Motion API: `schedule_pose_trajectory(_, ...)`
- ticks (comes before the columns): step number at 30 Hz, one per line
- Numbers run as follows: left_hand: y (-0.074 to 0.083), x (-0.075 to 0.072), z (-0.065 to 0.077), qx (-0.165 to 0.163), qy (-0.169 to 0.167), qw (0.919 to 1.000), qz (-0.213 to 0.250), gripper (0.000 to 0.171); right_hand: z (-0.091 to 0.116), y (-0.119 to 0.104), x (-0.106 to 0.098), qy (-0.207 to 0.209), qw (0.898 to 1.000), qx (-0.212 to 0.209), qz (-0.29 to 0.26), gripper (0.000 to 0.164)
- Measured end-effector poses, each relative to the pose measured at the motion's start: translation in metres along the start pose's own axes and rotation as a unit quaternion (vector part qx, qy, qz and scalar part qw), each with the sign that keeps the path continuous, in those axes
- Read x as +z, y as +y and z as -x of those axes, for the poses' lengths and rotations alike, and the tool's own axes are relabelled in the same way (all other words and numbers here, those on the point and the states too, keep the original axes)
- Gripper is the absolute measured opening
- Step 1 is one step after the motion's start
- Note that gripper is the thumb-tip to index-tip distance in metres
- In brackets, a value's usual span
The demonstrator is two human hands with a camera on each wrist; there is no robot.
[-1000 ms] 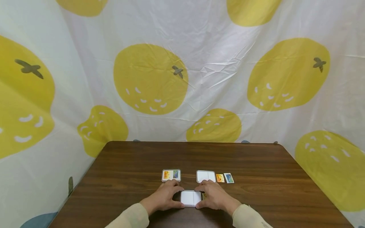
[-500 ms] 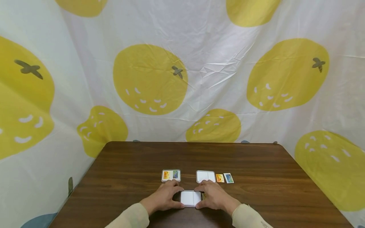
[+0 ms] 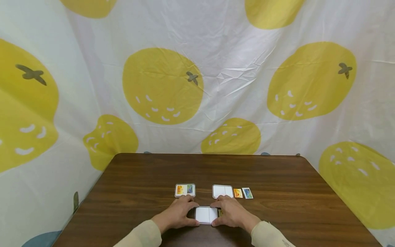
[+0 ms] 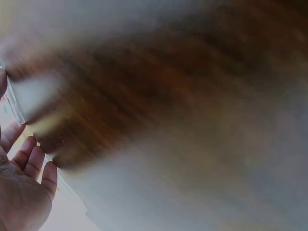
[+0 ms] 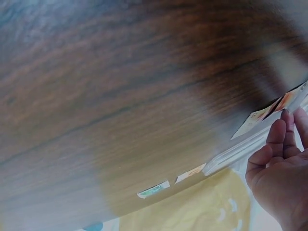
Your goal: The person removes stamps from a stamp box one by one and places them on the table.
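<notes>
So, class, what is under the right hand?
The right wrist view shows two perforated stamps beside the held case; the head view shows only a yellowish sliver. The right hand covers the rest.

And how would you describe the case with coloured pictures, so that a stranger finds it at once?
On the brown table, look just beyond the left hand. A flat, clear-edged case lies there, showing one orange picture and one blue-green one; the other two cases look plain white.
</notes>
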State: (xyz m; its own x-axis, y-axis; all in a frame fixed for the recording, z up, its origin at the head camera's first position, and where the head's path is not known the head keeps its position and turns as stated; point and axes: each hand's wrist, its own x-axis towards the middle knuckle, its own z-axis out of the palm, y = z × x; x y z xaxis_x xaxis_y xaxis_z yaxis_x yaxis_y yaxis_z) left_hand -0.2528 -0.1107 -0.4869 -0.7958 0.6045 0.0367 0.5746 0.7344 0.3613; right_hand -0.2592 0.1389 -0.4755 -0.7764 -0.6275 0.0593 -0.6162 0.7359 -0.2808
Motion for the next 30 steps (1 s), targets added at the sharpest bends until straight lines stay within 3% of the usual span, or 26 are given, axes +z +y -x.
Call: schedule_pose_trajectory(30,-0.0005,0.0024,-0.0008,0.002,-0.006,0.9998,-0.019,0.063,0.0000,-0.0022,-0.0008,0.001,1.000,0.007,0.001,0.059)
